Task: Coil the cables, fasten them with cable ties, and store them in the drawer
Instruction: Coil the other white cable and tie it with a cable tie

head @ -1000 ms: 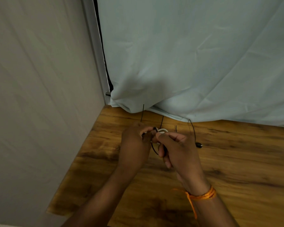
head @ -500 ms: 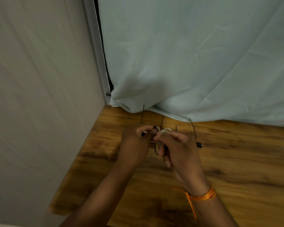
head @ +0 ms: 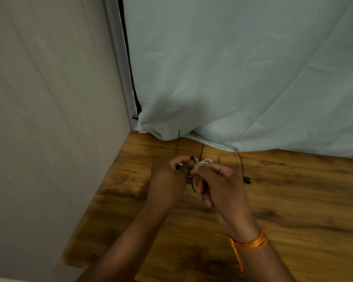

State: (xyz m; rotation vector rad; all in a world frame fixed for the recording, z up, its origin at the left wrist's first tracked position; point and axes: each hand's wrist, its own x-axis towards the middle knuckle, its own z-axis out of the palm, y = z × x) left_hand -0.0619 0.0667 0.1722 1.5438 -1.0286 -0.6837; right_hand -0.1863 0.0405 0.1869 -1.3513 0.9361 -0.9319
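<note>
Both hands meet over the brown wood-grain tabletop (head: pixel 293 204), forearms coming in from below, knuckles up.

Left hand (head: pixel 167 177): fingers curled, thumb and forefinger pinching a small bundle. A black tip pokes out by the thumb, another just above the forefinger.

Right hand (head: pixel 222 185): fingers curled inward, thumb and forefinger pinching the white round-section cable (head: pixel 206 161). The grip is tight and narrow, the two pinches almost touching. An orange thread wristband (head: pixel 251 242) is tied on the right wrist, its loose end hanging down.

White cable: a short loop shows just above the right pinch, and the rest is hidden in the fingers. A dark thin loop (head: pixel 193 187) hangs below the grip, between the two hands.

Beyond the grip, thin straight black strips (head: pixel 178 141) stand up past the fingers. I cannot tell where their lower ends sit.

Right of the grip, a thin black wire cable (head: pixel 240 162) curves down to a small black plug (head: pixel 247 180) lying on the wood, near the right hand's knuckles.

Behind everything hangs a pale blue cloth curtain (head: pixel 232 78), its hem on the tabletop. To the left is a grey fabric wall (head: pixel 49 98).
</note>
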